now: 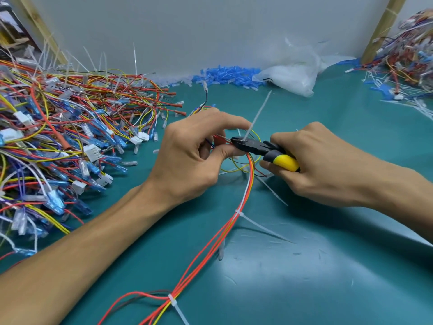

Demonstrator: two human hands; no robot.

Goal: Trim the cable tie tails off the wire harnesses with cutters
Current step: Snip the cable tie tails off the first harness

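The pile of harnesses (pixel 58 141) runs off the left edge. The left hand (pixel 194 156) pinches the wire harness (pixel 239 211) between thumb and curled fingers, and its grip hides the tie's head. The harness trails down the tabletop (pixel 328 266) and out of frame. The cable tie tail (pixel 258 113) slants up and rightward from just beside that grip. Its base sits in the jaws of the left-pointing cutters (pixel 256 146). The right hand (pixel 311 165) wraps the yellow handles. How far the jaws have closed is unclear.

Glossy teal mat (pixel 304 266); translucent plastic bag (pixel 293 71).
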